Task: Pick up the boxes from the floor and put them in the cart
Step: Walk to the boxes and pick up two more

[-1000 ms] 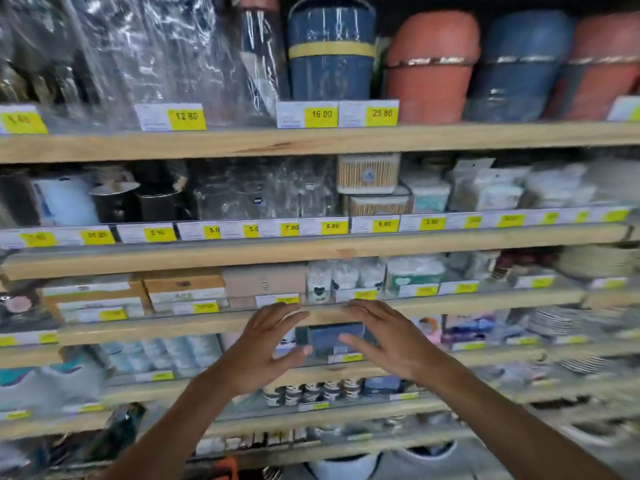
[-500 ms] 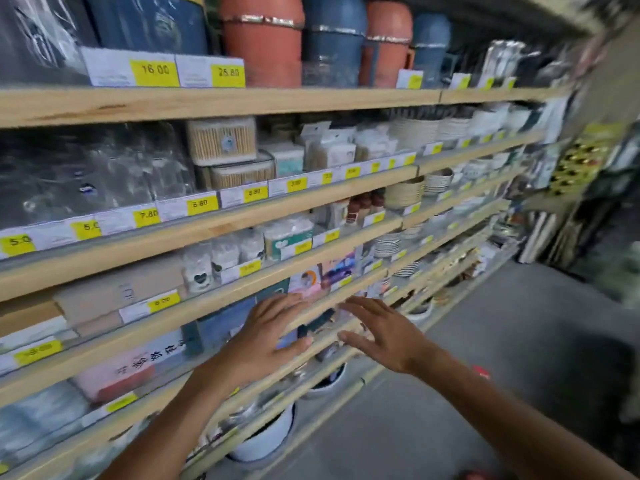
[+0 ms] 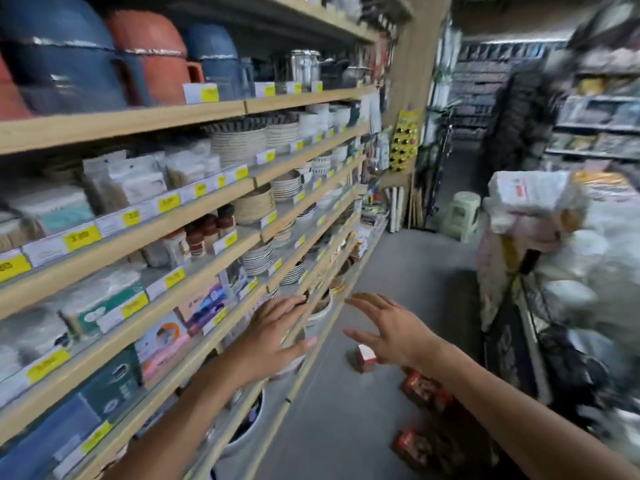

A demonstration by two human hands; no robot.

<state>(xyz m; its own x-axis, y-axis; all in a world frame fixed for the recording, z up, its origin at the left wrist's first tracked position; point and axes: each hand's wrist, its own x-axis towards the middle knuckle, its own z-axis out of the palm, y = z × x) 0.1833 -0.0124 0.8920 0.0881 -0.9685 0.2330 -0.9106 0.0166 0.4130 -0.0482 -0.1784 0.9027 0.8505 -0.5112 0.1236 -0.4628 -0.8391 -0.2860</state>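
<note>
Both my hands are held out in front of me, empty, fingers spread. My left hand [image 3: 273, 336] hovers in front of the lower shelf edges. My right hand [image 3: 391, 332] hangs over the grey floor. Just below it a small red box with a white top [image 3: 363, 358] stands on the floor. Two more red boxes lie nearer me, one [image 3: 424, 389] beside my right forearm and one [image 3: 414, 445] lower down. On the right a dark wire cart [image 3: 533, 327] stands, blurred, piled with white bags.
Long wooden shelves [image 3: 214, 199] with plates, bowls and packets run along the left. The grey aisle floor [image 3: 408, 271] stretches ahead to a pale green stool [image 3: 464, 216] and more shelving. White tubs [image 3: 242, 434] sit under the bottom shelf.
The view has swung right from facing the shelves to looking down the aisle. The floor, the red boxes and the cart have come into sight. Both hands stay open and raised.
</note>
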